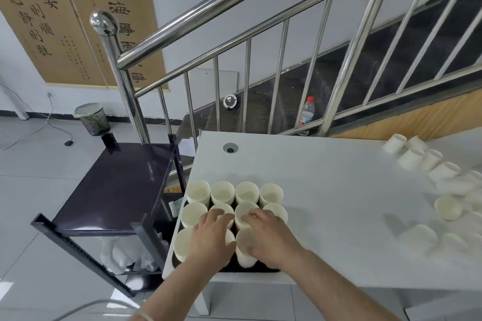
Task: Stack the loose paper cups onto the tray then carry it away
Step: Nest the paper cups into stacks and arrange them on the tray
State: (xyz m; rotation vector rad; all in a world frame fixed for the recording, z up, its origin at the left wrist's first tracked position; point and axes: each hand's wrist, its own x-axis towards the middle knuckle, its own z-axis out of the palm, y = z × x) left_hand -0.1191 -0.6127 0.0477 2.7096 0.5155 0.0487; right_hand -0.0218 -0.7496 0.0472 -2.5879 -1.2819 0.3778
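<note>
Both hands work over the black tray point(263, 267) at the white table's point(326, 190) near-left corner. The left hand point(212, 236) lies with fingers spread across the stacked paper cups point(223, 191). The right hand point(268, 238) curls around one front stack point(245, 247). Risk: a sideways nudge may topple the tall stacks off the adjacent table edge. Loose cups point(417, 161) lie well apart at far right. A dark cart point(114, 185) stands beside the table, below a steel stair railing point(208, 15).
</note>
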